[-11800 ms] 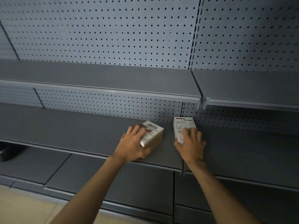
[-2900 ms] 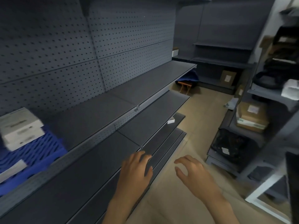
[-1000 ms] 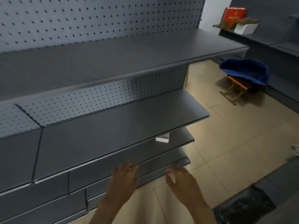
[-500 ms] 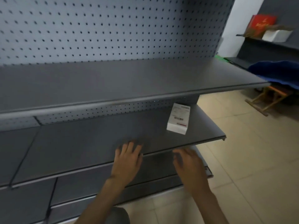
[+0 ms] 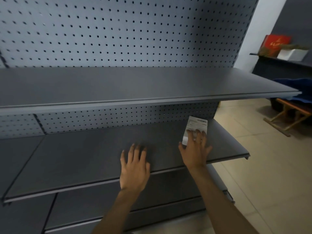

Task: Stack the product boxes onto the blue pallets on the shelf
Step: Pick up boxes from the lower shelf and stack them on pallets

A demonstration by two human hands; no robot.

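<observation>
A small white box with a printed label on its top lies flat on the middle shelf, near the shelf's right end and close to the pegboard at the back. The right hand reaches over it from the front: its fingers are straight and slightly spread, their tips lying on the near end of the box and covering that end, while the thumb sticks out to the left past the box's corner; nothing is curled round the box. The left hand is to the left of it, well apart from the box, palm down over the bare dark shelf with its fingers released and straight, holding nothing; whether the palm touches the shelf cannot be told. An upper shelf of the same dark grey juts out above, and lower shelves show beneath the forearms. To the right is a pale tiled floor, with a wooden stool under a blue cloth, and on a far shelf a red box stands beside a pale container
</observation>
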